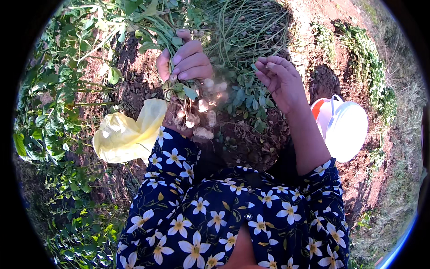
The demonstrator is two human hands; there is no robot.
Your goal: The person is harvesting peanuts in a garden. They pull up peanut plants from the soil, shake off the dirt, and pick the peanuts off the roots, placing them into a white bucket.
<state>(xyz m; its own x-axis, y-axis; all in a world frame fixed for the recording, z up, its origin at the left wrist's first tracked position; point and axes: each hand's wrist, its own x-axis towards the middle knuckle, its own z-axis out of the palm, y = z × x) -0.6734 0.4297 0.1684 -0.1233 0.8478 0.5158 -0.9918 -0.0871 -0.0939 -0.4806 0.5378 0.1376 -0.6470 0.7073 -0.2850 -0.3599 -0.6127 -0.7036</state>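
Note:
My left hand (188, 62) is closed around the stems of a bunch of uprooted peanut plants (161, 30). Below the fist hang the roots with a cluster of peanut pods (193, 117), some sunlit and blurred. To the right, my right hand (277, 75) is raised with thumb and fingertips close together; whether something small is between them cannot be told. It is apart from the bunch. Beyond and between the hands lies a heap of pulled plants (248, 33), stems and leaves on the soil.
A yellow plastic bag (124, 138) lies beside my left forearm. A white bucket (346, 131) with a red patch and a handle stands to the right of my right forearm. Leafy growing plants (53, 117) fill the left side; a plant row (376, 67) runs along the right.

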